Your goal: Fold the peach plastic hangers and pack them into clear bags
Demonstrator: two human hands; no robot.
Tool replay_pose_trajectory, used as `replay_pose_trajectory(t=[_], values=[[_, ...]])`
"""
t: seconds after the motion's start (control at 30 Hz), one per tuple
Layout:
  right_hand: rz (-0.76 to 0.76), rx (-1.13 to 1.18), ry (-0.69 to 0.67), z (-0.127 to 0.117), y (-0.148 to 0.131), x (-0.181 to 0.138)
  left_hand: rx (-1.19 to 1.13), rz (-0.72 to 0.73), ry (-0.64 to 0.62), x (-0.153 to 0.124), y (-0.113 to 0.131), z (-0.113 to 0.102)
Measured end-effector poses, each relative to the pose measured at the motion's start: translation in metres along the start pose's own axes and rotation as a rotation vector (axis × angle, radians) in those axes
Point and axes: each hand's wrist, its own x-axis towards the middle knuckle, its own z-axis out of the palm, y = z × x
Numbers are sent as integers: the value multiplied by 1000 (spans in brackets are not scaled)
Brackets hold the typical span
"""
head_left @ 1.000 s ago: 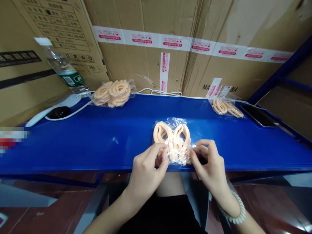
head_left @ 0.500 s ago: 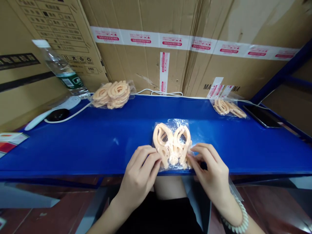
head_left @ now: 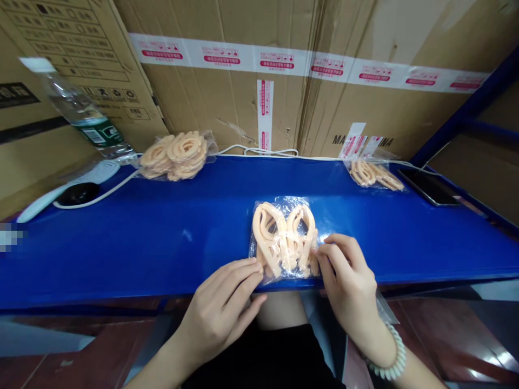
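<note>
A clear plastic bag (head_left: 283, 240) of peach-coloured looped pieces lies flat near the table's front edge, between my hands. The looped pieces sit side by side, and the film over them is shiny and wrinkled. My left hand (head_left: 225, 302) rests its outstretched fingertips on the bag's lower left corner, with the thumb apart below the table edge. At the bag's right edge, the bent fingers and thumb of my right hand (head_left: 346, 278) come together on the film. A pale beaded bracelet circles my right wrist.
On the blue table (head_left: 162, 243), a larger bag of peach loops (head_left: 176, 155) lies back left and a smaller one (head_left: 375, 174) back right. A water bottle (head_left: 87, 119), black mouse (head_left: 78, 193), white cable (head_left: 263, 152) and dark phone (head_left: 428, 187) surround them. Cardboard (head_left: 227, 102) stands behind.
My left hand has loosened from the bag's left edge and slid down and left, its thumb now apart. My right hand stays at the right edge. The view has shifted slightly.
</note>
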Motion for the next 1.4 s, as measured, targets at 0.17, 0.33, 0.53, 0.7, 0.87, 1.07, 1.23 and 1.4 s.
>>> replay_pose_trajectory(t=[0.17,0.33,0.53,0.7,0.87,1.07,1.23,1.4], values=[[-20,-145,-19,1,6,-3,49,50,0,-6,-1,1],[-158,-173,-132,-4,13,4,29,64,-23,-7,-4,-1],[-550,-47,-309,-16,14,27,62,-36,-256,8,-3,-9],[-569,44,-477,-18,26,28,167,10,-309,22,-4,-6],[-515,149,-605,-25,38,16,175,36,-236,18,-6,-4],[-618,40,-466,-24,41,2,177,150,-239,14,-5,-5],[-694,70,-306,-25,41,-7,55,204,-131,6,-4,-5],[-718,116,-179,-21,40,-9,25,220,49,-3,-5,7]])
